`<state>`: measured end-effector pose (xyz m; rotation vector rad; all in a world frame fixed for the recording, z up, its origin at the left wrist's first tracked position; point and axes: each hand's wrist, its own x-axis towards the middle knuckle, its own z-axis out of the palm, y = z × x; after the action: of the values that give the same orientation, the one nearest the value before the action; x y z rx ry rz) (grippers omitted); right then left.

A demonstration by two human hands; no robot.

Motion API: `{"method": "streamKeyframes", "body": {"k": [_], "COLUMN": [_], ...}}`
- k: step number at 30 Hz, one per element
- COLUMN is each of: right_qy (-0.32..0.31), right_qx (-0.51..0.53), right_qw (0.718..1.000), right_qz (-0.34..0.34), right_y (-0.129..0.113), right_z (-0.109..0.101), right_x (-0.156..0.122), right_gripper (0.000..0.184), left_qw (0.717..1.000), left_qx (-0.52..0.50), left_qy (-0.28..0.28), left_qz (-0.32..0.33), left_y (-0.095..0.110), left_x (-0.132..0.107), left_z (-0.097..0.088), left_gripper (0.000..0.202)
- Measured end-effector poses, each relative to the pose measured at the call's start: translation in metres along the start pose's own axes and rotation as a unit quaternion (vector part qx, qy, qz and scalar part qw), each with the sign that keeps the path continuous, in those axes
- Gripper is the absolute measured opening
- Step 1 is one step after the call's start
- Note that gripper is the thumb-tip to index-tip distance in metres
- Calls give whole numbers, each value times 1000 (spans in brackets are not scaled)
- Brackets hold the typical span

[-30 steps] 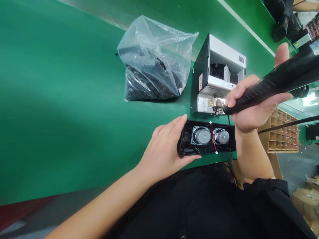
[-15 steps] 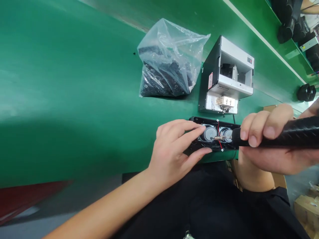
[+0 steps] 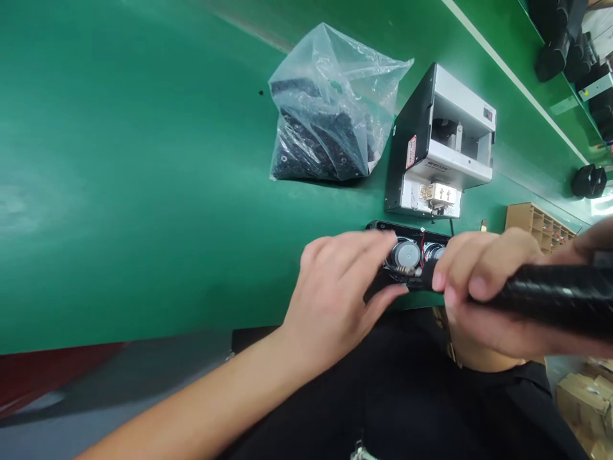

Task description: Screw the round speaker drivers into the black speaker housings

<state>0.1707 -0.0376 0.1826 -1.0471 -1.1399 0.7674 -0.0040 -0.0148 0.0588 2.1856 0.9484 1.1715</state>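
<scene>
A black speaker housing [image 3: 383, 227] with two round metal drivers [image 3: 406, 253] and red wires lies at the near edge of the green bench. My left hand [image 3: 335, 294] grips its left end, fingers curled over the top. My right hand [image 3: 488, 300] is wrapped round a black electric screwdriver [image 3: 546, 295]. The screwdriver's metal bit [image 3: 407, 270] points left and rests at the lower edge of the left driver. Much of the housing is hidden by my hands.
A grey and black screw feeder box [image 3: 443, 147] stands just behind the housing. A clear plastic bag [image 3: 330, 112] of black parts lies to its left. Black parts [image 3: 589, 180] sit far right, with a wooden compartment rack [image 3: 539, 223] and cardboard boxes [image 3: 587, 393] beyond the bench.
My right hand brought the screwdriver down from the feeder box to the housing, and its bit now sits lower at the left driver. My left hand closed further over the housing.
</scene>
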Motion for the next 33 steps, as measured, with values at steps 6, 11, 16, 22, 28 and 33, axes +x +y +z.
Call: {"method": "streamKeyframes", "body": {"k": [6, 11, 16, 22, 28, 33], "right_qy": [-4, 26, 1, -10, -26, -35], "right_qx": [-10, -55, -28, -49, -62, -23], "right_qw": [984, 983, 990, 983, 988, 986], "right_qz": [-180, -172, -141, -176, -140, -158], "right_y": [74, 101, 104, 122, 131, 131], "right_z": [-7, -5, -2, -12, -16, -15], "right_x": [42, 45, 43, 47, 44, 44], "right_gripper": [64, 67, 57, 75, 91, 77], "left_qw": [993, 984, 981, 983, 982, 978], "left_qx": [-31, -52, -60, -67, -69, -68], "left_qy": [-115, -165, -171, -159, -163, -176], "left_qz": [-24, -49, -69, -54, -70, -87], "left_y": [-45, -57, -53, -55, -52, -51], "left_x": [-11, -18, -18, -19, -17, -16], "left_z": [12, 18, 16, 16, 16, 16], "left_gripper": [148, 133, 128, 126, 128, 130]}}
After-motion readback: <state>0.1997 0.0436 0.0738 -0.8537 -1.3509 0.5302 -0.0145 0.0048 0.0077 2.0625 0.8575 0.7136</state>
